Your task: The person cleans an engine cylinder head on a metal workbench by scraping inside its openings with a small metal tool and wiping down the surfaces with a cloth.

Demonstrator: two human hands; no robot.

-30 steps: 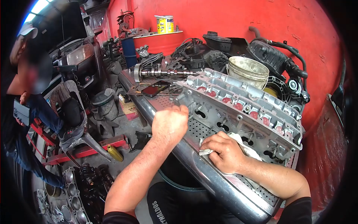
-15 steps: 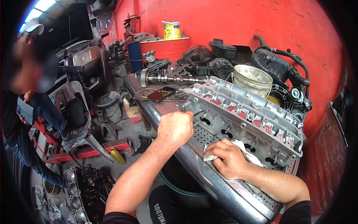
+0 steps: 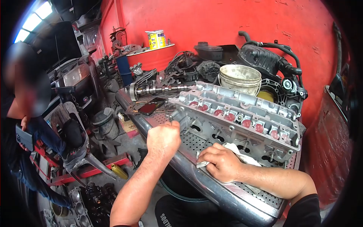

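A grey metal cylinder head (image 3: pixel 223 128) with a row of reddish round parts along its top lies on the perforated metal bench top (image 3: pixel 191 144). At its near left end is my left hand (image 3: pixel 164 139), closed in a fist; whatever its fingers grip is hidden behind the knuckles. My right hand (image 3: pixel 221 162) rests at the bench's front side, its curled fingers wrapped on a whitish rag (image 3: pixel 242 152). Part of the rag spreads beneath the hand and forearm, beside the head's lower side, where several studs stick out.
Behind the head stand a dirty white bucket (image 3: pixel 240 80) and dark engine parts. A camshaft (image 3: pixel 162 89) and a phone (image 3: pixel 152 106) lie at the bench's far left. Another person (image 3: pixel 26 113) holds a dark device at left, near a worn chair (image 3: pixel 73 136).
The whole view has shifted, so the bench and parts appear further left. Both hands keep nearly the same places against the cylinder head. My left fist still hides what it grips.
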